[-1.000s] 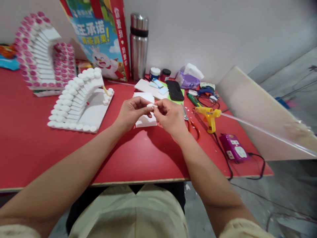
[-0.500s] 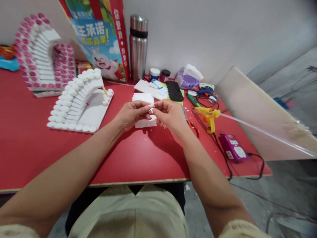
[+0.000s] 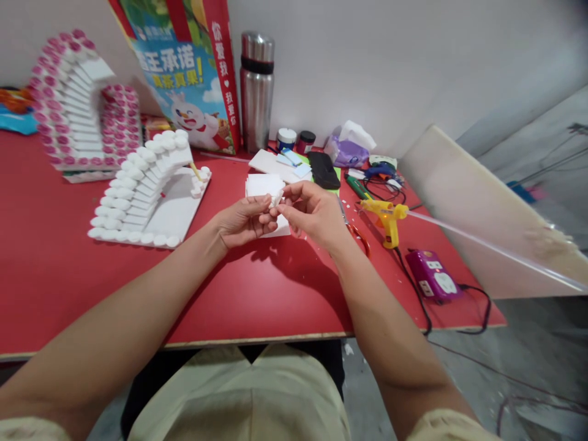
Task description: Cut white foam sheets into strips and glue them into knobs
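My left hand (image 3: 241, 218) and my right hand (image 3: 309, 212) meet over the middle of the red table (image 3: 68, 275). Both pinch a small white foam piece (image 3: 277, 197) between their fingertips. Just behind the hands lies a stack of white foam sheets (image 3: 264, 184). A white foam stair model (image 3: 149, 184) edged with round foam pieces stands to the left of my left hand. Red-handled scissors (image 3: 357, 234) lie partly hidden behind my right hand.
A yellow glue gun (image 3: 388, 214) with a long clear stick stands right of the scissors, a purple power strip (image 3: 432, 274) nearer the edge. A pink-dotted foam model (image 3: 76, 104), a printed box (image 3: 188, 73), a steel flask (image 3: 256, 86), small jars and a phone line the wall.
Both hands have turned the small foam piece and dropped slightly toward me. My left palm now faces more upward. Tiny white crumbs lie on the table below the hands.
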`<state>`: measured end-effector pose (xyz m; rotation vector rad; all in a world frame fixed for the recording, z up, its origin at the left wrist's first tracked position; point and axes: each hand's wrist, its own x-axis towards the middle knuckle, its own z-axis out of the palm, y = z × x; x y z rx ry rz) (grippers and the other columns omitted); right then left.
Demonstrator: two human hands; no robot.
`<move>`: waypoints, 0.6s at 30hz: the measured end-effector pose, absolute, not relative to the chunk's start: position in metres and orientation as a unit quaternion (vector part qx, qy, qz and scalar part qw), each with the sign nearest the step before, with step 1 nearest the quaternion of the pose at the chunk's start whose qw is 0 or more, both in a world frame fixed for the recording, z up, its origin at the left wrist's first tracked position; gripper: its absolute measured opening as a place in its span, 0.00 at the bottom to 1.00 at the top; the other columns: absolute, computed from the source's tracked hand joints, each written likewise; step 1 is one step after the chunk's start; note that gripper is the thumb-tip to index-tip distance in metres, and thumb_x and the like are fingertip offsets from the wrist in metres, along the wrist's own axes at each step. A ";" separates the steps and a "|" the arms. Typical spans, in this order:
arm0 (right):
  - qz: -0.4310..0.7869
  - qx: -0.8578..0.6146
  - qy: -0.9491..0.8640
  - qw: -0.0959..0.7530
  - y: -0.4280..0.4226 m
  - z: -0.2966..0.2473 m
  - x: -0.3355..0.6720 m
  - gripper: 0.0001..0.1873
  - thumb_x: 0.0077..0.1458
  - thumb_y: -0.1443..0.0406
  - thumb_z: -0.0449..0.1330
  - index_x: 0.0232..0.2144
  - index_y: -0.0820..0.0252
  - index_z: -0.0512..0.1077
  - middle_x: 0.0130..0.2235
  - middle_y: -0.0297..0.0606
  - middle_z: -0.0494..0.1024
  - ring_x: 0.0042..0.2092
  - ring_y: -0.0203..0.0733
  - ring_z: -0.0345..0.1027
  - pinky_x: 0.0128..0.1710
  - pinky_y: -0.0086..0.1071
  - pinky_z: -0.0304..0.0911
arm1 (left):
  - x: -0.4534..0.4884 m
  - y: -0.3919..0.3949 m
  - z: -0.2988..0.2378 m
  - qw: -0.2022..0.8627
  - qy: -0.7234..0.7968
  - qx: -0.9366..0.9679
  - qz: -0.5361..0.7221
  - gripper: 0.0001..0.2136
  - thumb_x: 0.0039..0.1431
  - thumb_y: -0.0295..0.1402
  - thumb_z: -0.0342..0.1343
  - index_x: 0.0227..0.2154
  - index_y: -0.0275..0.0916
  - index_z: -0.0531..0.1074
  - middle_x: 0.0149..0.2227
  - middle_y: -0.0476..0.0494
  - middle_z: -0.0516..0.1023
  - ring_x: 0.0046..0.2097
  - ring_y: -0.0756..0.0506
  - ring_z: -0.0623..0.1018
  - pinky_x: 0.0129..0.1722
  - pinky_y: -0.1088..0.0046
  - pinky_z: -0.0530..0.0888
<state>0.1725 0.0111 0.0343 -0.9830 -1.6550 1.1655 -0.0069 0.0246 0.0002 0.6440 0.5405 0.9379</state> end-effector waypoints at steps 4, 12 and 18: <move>0.452 -0.409 -0.667 0.428 0.012 0.033 0.173 0.10 0.56 0.61 0.63 0.40 0.57 0.72 0.31 0.31 0.75 0.23 0.31 0.63 0.21 0.27 0.60 | -0.006 0.024 0.000 0.802 0.252 0.329 0.429 0.15 0.42 0.33 0.79 0.25 0.34 0.77 0.25 0.50 0.75 0.20 0.58 0.65 0.28 0.78 0.77; 0.283 -0.407 -0.772 0.398 0.013 0.035 0.180 0.01 0.55 0.67 0.60 0.32 0.58 0.73 0.32 0.34 0.75 0.31 0.35 0.65 0.28 0.29 0.59 | -0.008 0.024 0.000 0.756 0.299 0.418 0.406 0.17 0.44 0.40 0.78 0.27 0.34 0.79 0.25 0.47 0.77 0.24 0.55 0.72 0.31 0.74 0.76; 0.240 -0.402 -0.806 0.362 0.013 0.039 0.188 0.02 0.53 0.69 0.61 0.31 0.58 0.72 0.32 0.34 0.74 0.31 0.36 0.66 0.29 0.30 0.60 | -0.011 0.026 -0.001 0.727 0.327 0.455 0.398 0.16 0.43 0.40 0.79 0.26 0.34 0.81 0.25 0.45 0.79 0.23 0.53 0.73 0.29 0.73 0.76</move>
